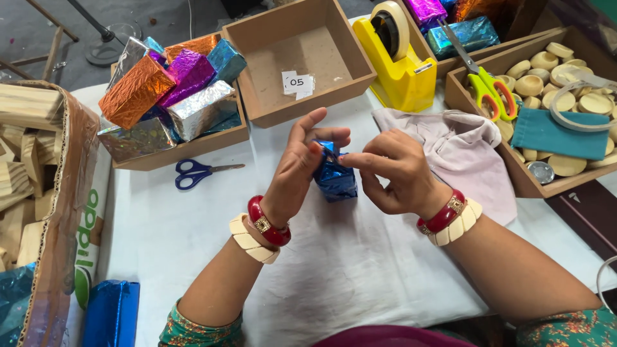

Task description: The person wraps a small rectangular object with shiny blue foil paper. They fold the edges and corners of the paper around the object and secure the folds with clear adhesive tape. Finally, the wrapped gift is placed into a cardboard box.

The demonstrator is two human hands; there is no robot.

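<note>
Two hands closed on one small blue foil-wrapped block (334,177) above mid-table: left hand (297,168) cupping its side, right hand (397,172) pinching its top fold. At ten o'clock, wooden tray (183,149) heaped with orange, purple, silver foil parcels (172,90). At twelve, empty tray with small white label (297,82). At one, yellow tape dispenser (400,61).

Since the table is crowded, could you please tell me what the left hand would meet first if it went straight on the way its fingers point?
Probably the empty brown tray beyond the left hand, though depth is unclear.
</note>
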